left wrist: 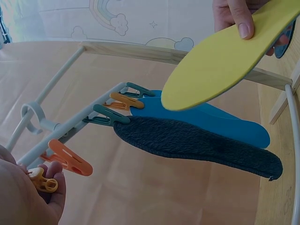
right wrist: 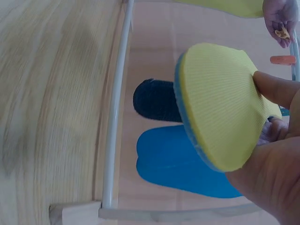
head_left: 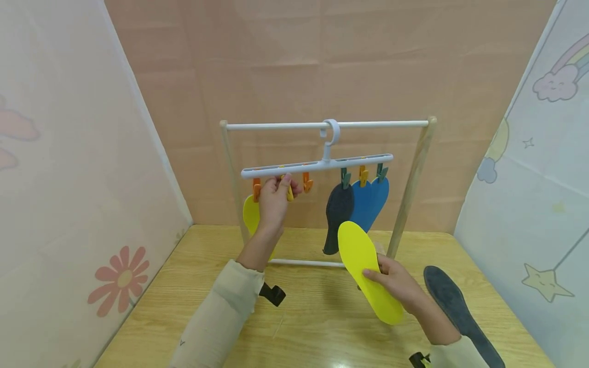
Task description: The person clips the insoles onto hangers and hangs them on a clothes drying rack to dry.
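Note:
My left hand [head_left: 272,204] pinches a yellow clothespin [head_left: 290,193] on a pale clip hanger [head_left: 317,165]. In the left wrist view that clothespin [left wrist: 48,184] shows between thumb and fingers, with no insole in it. Held low at the right, a yellow insole [head_left: 360,258] is gripped by my right hand [head_left: 399,282], thumb on its face. The right wrist view shows the ribbed yellow surface [right wrist: 215,103] and a blue underside edge. From the hanger's left end, under an orange clothespin [head_left: 256,190], hangs another yellow insole [head_left: 250,213], partly behind my left wrist.
Further right on the hanger, clothespins hold a dark insole [head_left: 338,209] and blue insoles [head_left: 369,202]. A second orange clothespin [head_left: 307,183] holds nothing. The hanger hooks over a rack's white bar [head_left: 382,124]. Another dark insole [head_left: 448,291] lies on the wooden table [head_left: 184,306].

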